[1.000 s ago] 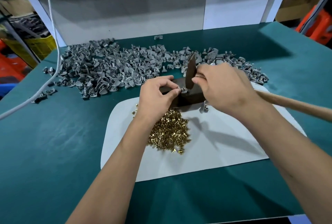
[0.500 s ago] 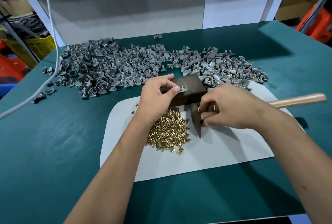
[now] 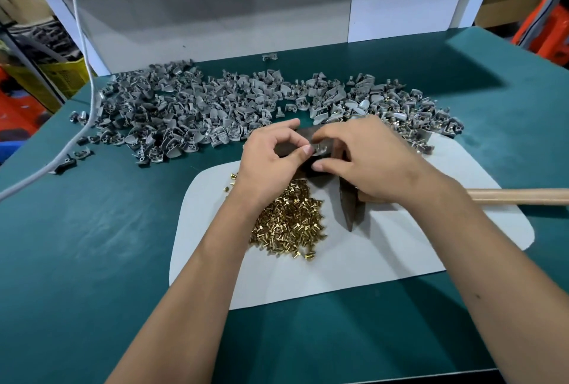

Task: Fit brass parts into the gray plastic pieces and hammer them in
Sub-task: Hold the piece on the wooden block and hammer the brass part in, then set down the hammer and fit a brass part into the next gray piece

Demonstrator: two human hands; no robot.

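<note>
- We find one gray piece (image 3: 318, 148) on top of the dark block (image 3: 320, 165), at the far edge of the white mat (image 3: 369, 260).
- Left hand (image 3: 271, 161): fingers curled, thumb tip pressed against the near left edge of the gray piece; the forefinger arches above it. Whether the forefinger touches the piece, we cannot tell.
- Right hand (image 3: 369, 161): fingers bent down over the gray piece from the right, fingertips at its far and near edges; it appears to pinch the piece, though the contact is partly hidden.
- The hammer (image 3: 349, 208) lies on the mat just under the right wrist, dark head pointing toward us, wooden handle running off to the right; neither hand holds it.
- The brass parts (image 3: 289, 220) sit in a loose heap on the mat, just near of the block and beneath the left wrist.
- The pile of gray pieces (image 3: 184, 112) spreads across the green table (image 3: 92, 245) beyond the block, from far left to far right.
- A white cable (image 3: 83, 54) hangs down at left and trails over the table edge.
</note>
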